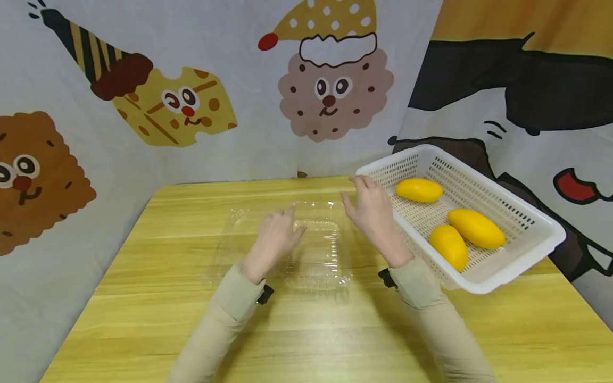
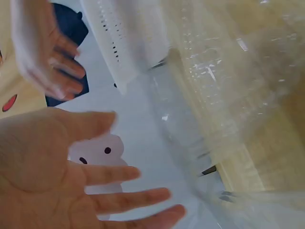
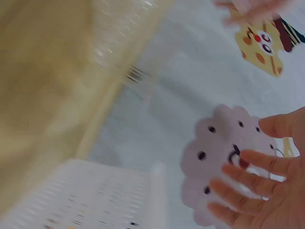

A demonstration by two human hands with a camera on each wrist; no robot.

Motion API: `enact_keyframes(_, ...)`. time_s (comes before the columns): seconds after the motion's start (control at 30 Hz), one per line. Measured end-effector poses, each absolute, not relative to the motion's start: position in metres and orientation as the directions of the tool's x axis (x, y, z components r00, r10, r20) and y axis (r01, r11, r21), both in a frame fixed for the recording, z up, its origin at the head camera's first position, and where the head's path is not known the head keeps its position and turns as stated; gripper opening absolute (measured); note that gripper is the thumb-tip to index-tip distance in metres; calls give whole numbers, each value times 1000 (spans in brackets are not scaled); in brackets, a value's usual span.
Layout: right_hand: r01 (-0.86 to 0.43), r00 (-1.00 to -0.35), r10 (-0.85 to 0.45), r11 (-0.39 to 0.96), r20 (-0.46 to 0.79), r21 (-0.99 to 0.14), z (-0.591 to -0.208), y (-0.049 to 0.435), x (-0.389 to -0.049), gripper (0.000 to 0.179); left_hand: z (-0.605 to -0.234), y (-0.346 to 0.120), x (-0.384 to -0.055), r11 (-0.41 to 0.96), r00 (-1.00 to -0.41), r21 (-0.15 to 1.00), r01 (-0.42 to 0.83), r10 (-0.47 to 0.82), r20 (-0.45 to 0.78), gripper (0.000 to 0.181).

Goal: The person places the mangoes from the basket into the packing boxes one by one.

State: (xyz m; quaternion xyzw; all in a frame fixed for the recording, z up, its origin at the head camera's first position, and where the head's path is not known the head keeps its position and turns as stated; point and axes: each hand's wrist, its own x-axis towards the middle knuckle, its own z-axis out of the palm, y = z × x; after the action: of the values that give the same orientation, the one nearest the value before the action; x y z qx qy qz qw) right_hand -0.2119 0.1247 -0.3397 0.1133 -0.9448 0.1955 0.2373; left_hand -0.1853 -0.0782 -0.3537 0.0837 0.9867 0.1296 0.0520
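A clear plastic clamshell box lies opened out on the wooden table, its lid half toward the left. Over its middle hovers my left hand, fingers spread and holding nothing; the left wrist view shows its palm apart from the clear plastic. My right hand is raised between the box and a white slotted basket, also with nothing in it. Its loosely spread fingers show in the right wrist view. In the basket lie three yellow mangoes, two side by side and one farther back.
The basket sits at the right of the wooden table, against a cloth backdrop printed with cartoon biscuits and cheese. This backdrop rises directly behind the table's back edge.
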Motion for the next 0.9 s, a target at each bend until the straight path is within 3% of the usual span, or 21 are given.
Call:
enact_keyframes(0.13,-326,-842,-100,877,531,-352,-310,125,-221,26,-359,-82,-176,972,-982,186,141,161,-99,52)
enact_keyframes(0.43,-265,-889,-75,889,452,-375,-244,151,-246,31,-375,-89,-168,981,-989,144,129,138,-56,43)
enact_keyframes(0.63,-219,-956,-144,930,257,-294,-236,194,-265,36,-385,-96,-168,978,-992,185,100,113,-59,50)
enact_keyframes(0.9,-167,-973,-200,954,-112,-251,-277,257,-294,46,-397,-101,-167,974,-989,176,144,141,34,48)
